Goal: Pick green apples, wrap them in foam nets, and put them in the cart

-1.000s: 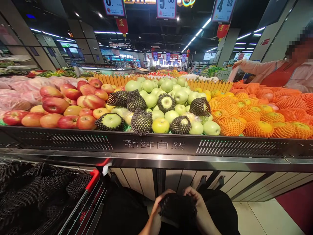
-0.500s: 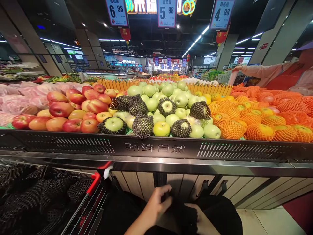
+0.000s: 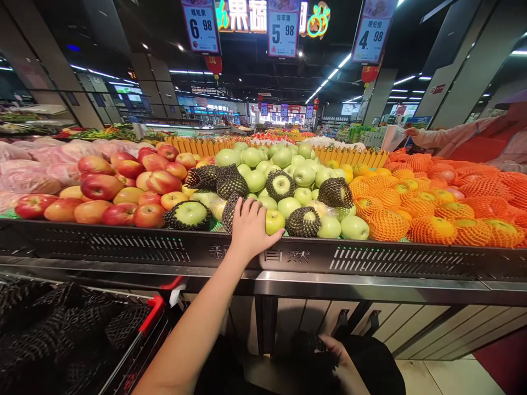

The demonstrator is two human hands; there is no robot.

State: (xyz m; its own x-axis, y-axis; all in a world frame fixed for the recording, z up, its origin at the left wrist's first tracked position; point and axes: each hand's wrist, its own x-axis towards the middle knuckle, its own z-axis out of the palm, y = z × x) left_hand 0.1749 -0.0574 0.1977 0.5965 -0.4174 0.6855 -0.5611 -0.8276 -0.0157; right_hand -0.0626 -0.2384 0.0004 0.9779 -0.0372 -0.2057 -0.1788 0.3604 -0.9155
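Note:
My left hand (image 3: 248,229) reaches up onto the front of the fruit display. Its thumb and fingers curl around a bare yellow-green apple (image 3: 275,219), and the palm covers most of a black-netted apple (image 3: 228,213) beside it. Low down against my dark clothing, my right hand (image 3: 343,366) holds a black foam net (image 3: 309,351). More green apples (image 3: 304,175), some in black nets, are piled behind.
Red apples (image 3: 123,189) lie to the left and fruit in orange nets (image 3: 436,211) to the right. A dark metal display rail (image 3: 370,258) runs across the front. A red-handled cart (image 3: 150,314) full of black nets (image 3: 53,329) stands at lower left. Another person's sleeve (image 3: 448,137) reaches in at far right.
My left hand let go of the black net at my waist and rose to the apples at the display's front edge. My right hand stayed low with the net.

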